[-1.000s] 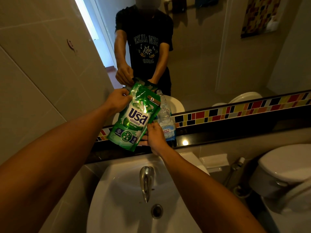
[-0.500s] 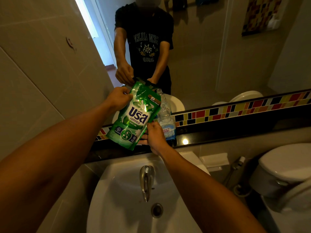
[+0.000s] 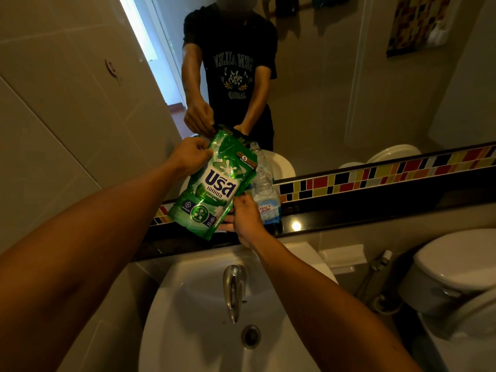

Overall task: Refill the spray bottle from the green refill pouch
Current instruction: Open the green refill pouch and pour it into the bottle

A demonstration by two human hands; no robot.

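1. Spray bottle (image 3: 264,196) stands on the dark ledge (image 3: 349,216) under the mirror (image 3: 349,89), just behind the right-hand edge of the pouch; it is clear plastic with its neck uncapped, a blue label low on its body and blue liquid at the very bottom.
2. Mirror fills the wall above, showing the person's reflection and a strip of coloured tiles (image 3: 389,174) along its lower edge.
3. White sink (image 3: 188,331) sits below the ledge, with a chrome tap (image 3: 234,291) over the drain (image 3: 251,336).
4. White toilet (image 3: 456,267) is at the right, near a hose sprayer (image 3: 381,261).
5. Green refill pouch (image 3: 214,186) is held tilted above the ledge and the back of the sink, its top leaning toward the mirror.
6. Left hand (image 3: 189,157) grips the pouch's upper left corner, fingers curled around it.
7. Right hand (image 3: 245,216) pinches the pouch's lower right corner, beside the bottle's base.
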